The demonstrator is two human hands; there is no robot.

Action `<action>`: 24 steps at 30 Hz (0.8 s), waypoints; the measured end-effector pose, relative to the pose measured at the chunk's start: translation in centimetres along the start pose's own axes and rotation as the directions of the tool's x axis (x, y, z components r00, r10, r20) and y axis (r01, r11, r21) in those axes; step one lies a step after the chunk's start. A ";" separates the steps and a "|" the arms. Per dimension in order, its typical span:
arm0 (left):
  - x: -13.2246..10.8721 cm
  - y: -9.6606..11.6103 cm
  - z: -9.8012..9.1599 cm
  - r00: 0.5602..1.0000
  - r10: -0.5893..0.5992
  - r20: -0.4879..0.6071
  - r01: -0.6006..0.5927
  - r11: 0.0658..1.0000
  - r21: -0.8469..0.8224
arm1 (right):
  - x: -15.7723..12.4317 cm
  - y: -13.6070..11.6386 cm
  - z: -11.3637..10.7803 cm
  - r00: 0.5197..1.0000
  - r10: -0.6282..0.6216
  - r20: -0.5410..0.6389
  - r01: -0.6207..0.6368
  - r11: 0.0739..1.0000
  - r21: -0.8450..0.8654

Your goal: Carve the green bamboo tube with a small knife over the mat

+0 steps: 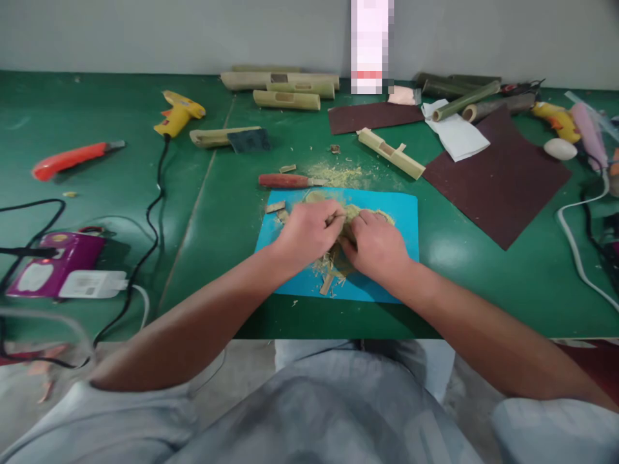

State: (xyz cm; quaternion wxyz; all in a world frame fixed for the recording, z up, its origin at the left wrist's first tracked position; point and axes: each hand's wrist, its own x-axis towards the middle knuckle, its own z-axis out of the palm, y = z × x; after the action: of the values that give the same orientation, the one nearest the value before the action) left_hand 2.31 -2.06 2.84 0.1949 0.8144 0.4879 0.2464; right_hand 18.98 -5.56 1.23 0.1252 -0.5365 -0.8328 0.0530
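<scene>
My left hand (313, 227) and my right hand (380, 245) are close together over a blue sheet (403, 209). The left thumb and fingers are pinched together near the right fingertips. Curled fingers on the right hand close toward the same spot, and whatever lies between the two hands is mostly hidden. Around them the sheet carries pale sawdust and thin shavings (330, 259). A small wood chip (327, 283) lies below the hands, with another chip (275, 207) near the sheet's left edge. Just beyond the sheet rests a red-handled chisel-like tool (284, 181).
Bamboo tubes with cut openings (287, 100) line the back, and a notched one (391, 153) lies nearer. Dark brown sandpaper (503, 183) is at right. At left are a yellow glue gun (178, 115), a red utility knife (72, 160) and a purple power box (58, 261) with trailing cords.
</scene>
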 end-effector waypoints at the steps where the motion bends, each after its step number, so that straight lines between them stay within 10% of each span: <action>1: 0.2 0.0 0.2 1.000 0.009 -0.009 -0.009 1.000 0.010 | 0.0 0.0 0.0 1.000 0.005 0.001 -0.005 1.000 -0.006; 24: -0.2 0.8 -0.8 0.998 -0.041 0.053 0.041 0.999 0.006 | -0.2 0.2 0.4 0.997 -0.003 -0.081 0.004 1.000 0.016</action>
State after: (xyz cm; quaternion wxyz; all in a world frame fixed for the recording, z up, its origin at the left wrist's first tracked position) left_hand 2.31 -2.55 3.83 0.2111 0.8109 0.4997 0.2194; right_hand 19.15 -5.60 0.79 0.1632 -0.5359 -0.8275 0.0377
